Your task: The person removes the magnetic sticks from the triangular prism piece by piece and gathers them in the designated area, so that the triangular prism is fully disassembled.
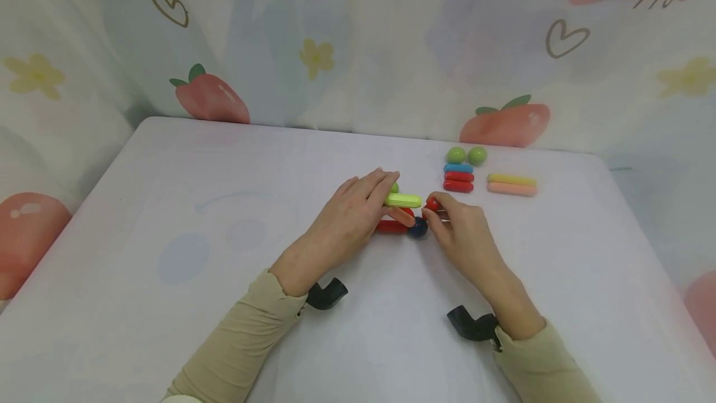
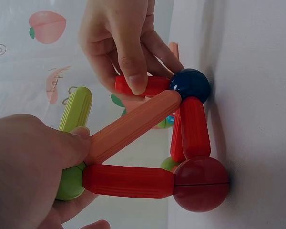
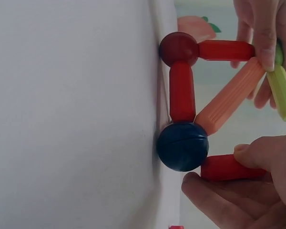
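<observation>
Your right hand (image 1: 472, 241) pinches the red rod (image 3: 226, 167), its end right at the navy ball (image 3: 182, 149); your left hand (image 1: 349, 209) grips the green ball (image 2: 70, 183). You seem mid-join, and the next move calls for seating it squarely.

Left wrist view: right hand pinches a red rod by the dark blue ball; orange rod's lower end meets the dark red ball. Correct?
No: the orange rod meets the dark blue ball at its lower end; left wrist view shows it. The right hand does pinch a red rod.
</observation>
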{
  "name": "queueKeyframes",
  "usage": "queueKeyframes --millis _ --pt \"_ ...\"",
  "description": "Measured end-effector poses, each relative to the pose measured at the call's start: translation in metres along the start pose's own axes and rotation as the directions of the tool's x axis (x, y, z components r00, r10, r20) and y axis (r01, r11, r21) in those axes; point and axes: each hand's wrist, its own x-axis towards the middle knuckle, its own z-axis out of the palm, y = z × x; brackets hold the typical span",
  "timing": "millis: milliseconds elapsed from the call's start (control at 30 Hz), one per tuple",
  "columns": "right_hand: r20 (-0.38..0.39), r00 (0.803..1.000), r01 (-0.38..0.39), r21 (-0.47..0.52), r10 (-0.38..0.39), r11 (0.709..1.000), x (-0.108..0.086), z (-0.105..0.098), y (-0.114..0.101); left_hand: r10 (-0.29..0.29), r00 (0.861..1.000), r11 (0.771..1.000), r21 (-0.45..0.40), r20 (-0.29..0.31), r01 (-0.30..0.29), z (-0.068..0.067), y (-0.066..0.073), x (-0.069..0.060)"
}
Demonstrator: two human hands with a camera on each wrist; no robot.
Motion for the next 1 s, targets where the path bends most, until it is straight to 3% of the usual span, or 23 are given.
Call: queueKeyframes --millis 300,500,767,1000 --pt "0.011 1.000 -0.024 -0.043 0.024 0.999 0.002 -0.007 0.007 -0.016 0.999 1.000 0.012 0.034 0.015 -0.001 0.001 0.002" --pt "0.042 0.996 -0.079 -0.037 0.080 0.996 0.004 -0.012 0.014 -0.011 1.000 1.000 0.009 0.029 0.010 0.000 0.000 0.003" --pt "0.021 0.989 -0.145 -0.048 0.146 0.988 0.004 -0.013 0.024 -0.018 0.999 1.000 -0.005 0.043 0.018 0.001 -0.001 0.001" --pt "-0.045 0.998 -0.043 -0.169 0.035 0.985 0.005 -0.015 0.033 -0.013 0.999 1.000 0.006 0.030 0.012 0.001 -0.001 0.000"
